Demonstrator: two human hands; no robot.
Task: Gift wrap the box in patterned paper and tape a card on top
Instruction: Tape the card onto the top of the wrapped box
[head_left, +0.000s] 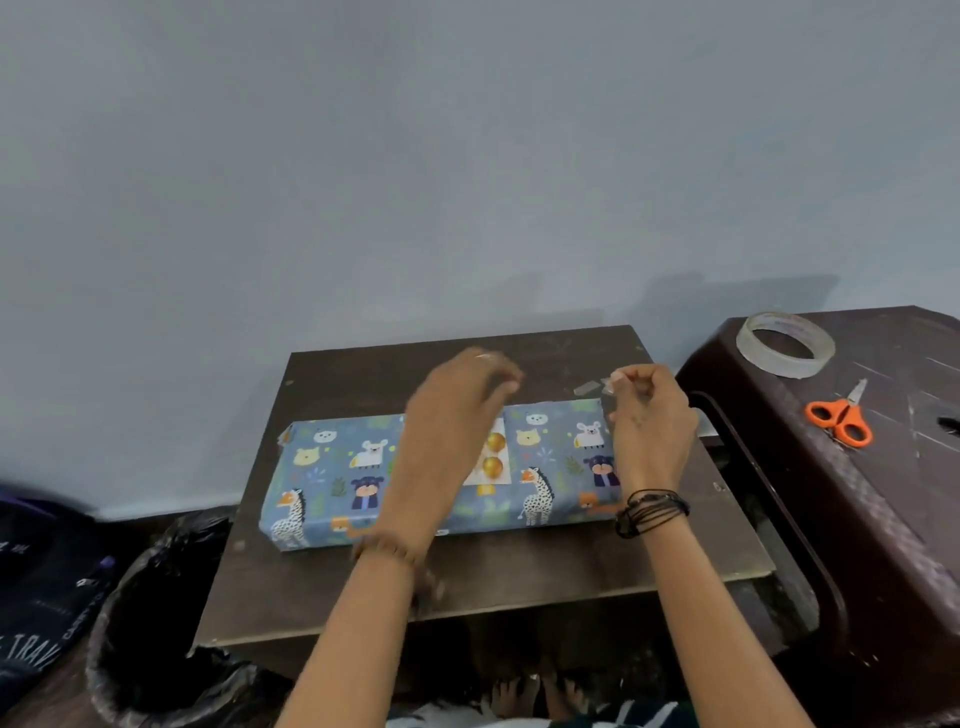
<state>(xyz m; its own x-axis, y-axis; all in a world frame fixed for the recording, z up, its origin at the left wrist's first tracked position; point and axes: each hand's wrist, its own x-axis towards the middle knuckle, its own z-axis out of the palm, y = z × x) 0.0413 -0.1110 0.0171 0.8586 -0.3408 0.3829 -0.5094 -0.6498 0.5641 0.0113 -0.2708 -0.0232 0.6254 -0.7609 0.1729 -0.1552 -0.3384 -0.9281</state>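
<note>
The box (332, 467), wrapped in blue animal-print paper, lies flat on a small brown table (467, 587). A white card (493, 457) with gold balloons sits on the middle of its top, partly hidden by my left hand (457, 415). That hand hovers blurred above the card, its fingers loosely bent, and nothing shows in them. My right hand (649, 415) is raised over the box's right end. Its fingertips pinch a short strip of clear tape (607, 383).
To the right, a dark brown plastic stool (883, 493) carries a clear tape roll (784, 351) and orange scissors (839, 415). A black-lined bin (156, 623) stands at the lower left beside a dark bag (36, 571). A pale wall rises behind the table.
</note>
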